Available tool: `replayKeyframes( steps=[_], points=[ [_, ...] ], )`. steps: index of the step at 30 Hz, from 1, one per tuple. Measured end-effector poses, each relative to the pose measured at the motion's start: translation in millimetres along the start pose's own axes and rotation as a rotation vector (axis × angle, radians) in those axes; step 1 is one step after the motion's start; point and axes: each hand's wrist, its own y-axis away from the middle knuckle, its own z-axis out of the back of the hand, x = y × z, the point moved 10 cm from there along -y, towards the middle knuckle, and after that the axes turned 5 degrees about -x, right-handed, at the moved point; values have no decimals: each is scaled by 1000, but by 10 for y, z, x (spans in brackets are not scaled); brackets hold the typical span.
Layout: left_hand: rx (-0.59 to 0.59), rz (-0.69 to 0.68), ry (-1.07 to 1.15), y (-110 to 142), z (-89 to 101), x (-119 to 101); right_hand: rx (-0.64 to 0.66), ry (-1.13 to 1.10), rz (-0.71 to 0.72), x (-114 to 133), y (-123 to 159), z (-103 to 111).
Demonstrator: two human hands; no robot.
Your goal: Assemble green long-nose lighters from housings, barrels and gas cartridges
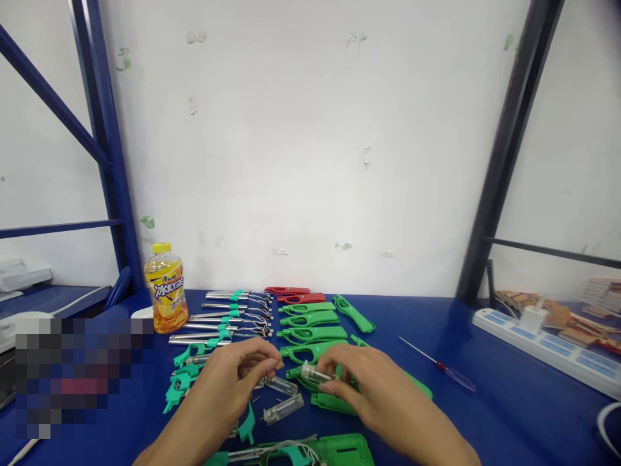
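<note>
Head view, right hand [366, 378] with grip clamped on a clear tube [316, 374], left hand [235, 374] with fingertips together, anything between them unclear, other tubes [286, 408] lying between the hands on the blue bench [422, 323], green casings [313, 333] beyond.

On the surface [422, 314] before us, we see the bottle [167, 291] at the left, near the wall [291, 129] behind. To the right of the bottle, the rods [217, 318] lie one behind another, and at their right we find the column of handles [324, 334]. Before the rods are the triggers [178, 389]. Between our left hand [247, 375] and right hand [366, 382] lie two cartridges [285, 409]; nearest to us is a shell [345, 450]. The screwdriver [440, 366] lies right of the handles, and farther right, the power strip [553, 346].
</note>
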Motion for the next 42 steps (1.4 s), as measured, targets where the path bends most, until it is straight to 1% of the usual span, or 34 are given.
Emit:
replayKeyframes(
  steps=[5, 8, 13, 17, 22, 24, 26, 30, 32, 37, 42],
  points=[
    [-37, 33, 123, 40, 9, -93, 21, -32, 6, 115, 0, -2],
    [-86, 31, 179, 76, 35, -125, 33, -53, 26, 176, 7, -14],
    [-198, -73, 278, 133, 128, -248, 21, -66, 43, 227, 12, -13],
    [-236, -125, 260, 160, 174, -335, 38, -88, 47, 266, 9, -25],
    [-297, -221, 228, 192, 235, -469, 77, -121, 19, 300, 21, -64],
    [-309, -246, 214, 197, 241, -510, 96, -113, -5, 297, 31, -87],
    [-313, -241, 200, 196, 242, -511, 92, -96, -26, 284, 36, -85],
    [-304, -167, 195, 202, 238, -409, 79, -143, -16, 294, 39, -60],
    [-288, -155, 198, 213, 224, -382, 79, -174, -8, 304, 40, -50],
    [-301, -189, 170, 221, 227, -437, 83, -176, -1, 322, 38, -46],
    [-302, -248, 115, 199, 239, -502, 30, -94, 42, 309, -9, -17]
  ],
)
